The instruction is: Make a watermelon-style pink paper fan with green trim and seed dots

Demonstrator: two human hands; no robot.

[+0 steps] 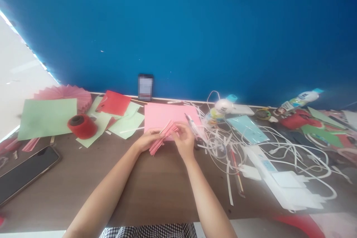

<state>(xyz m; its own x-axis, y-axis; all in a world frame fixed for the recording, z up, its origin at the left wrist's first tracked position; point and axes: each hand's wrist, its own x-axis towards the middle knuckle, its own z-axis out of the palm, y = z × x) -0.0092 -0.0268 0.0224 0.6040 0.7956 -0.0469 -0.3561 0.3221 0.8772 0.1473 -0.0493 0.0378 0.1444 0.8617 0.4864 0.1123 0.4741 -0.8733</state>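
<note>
A narrow bundle of pink accordion-folded paper [157, 147] is held slantwise between both hands, over the brown table. My left hand [149, 139] is closed on its left side, near the middle. My right hand [184, 138] grips its upper right end, thumb toward the folds. Behind the hands lies a flat pink paper sheet [160, 115], its front edge partly hidden by them. A white pen [192, 122] rests on the sheet's right part.
To the left are a pink pleated paper fan [80, 96], green paper [47, 119], a red thread spool [82, 126] and a phone [28, 173]. To the right lie glue bottles [220, 109], tangled white cables, paper strips and a power strip [269, 176]. A blue wall [178, 33] rises behind.
</note>
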